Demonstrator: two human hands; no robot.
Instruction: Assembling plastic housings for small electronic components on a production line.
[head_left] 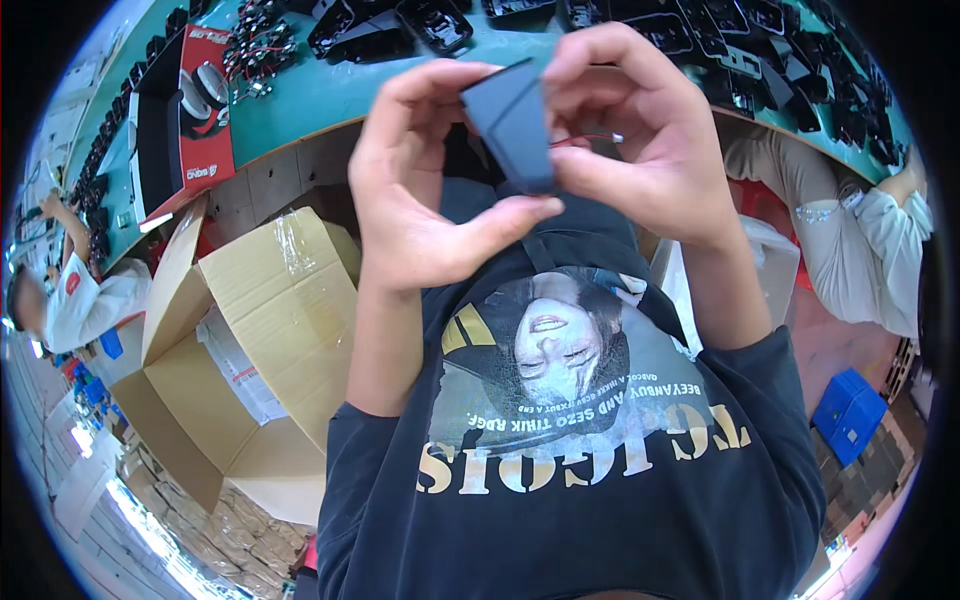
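1. Far left: co-worker in white (pixel 95 295) beside the green table (pixel 300 100).
2. Left, near: open cardboard box (pixel 285 290), paper sheet (pixel 240 370) inside. Beyond it, on the table: red-and-black box (pixel 205 110), then a heap of wired parts (pixel 258 45) to its right.
3. Left hand (pixel 410 195): spread wide in a C, holding the black casing (pixel 512 125). Thumb at its near end, fingers at its far left edge.
4. Casing: between both hands, tilted, lifted clear, just on the near side of the table. Step looks like two-handed handling, maybe a check or fit. Next move probably calls for a steady grip and no pinched wire.
5. Red wire (pixel 590 137): shows right of casing. Can't tell if it's attached.
6. Right hand (pixel 655 145): curled narrower, thumb on casing's right side; some fingertips hidden, can't tell their contact.
7. Far right: black plastic parts (pixel 790 70) on the table. Right, near: blue bin (pixel 848 415).
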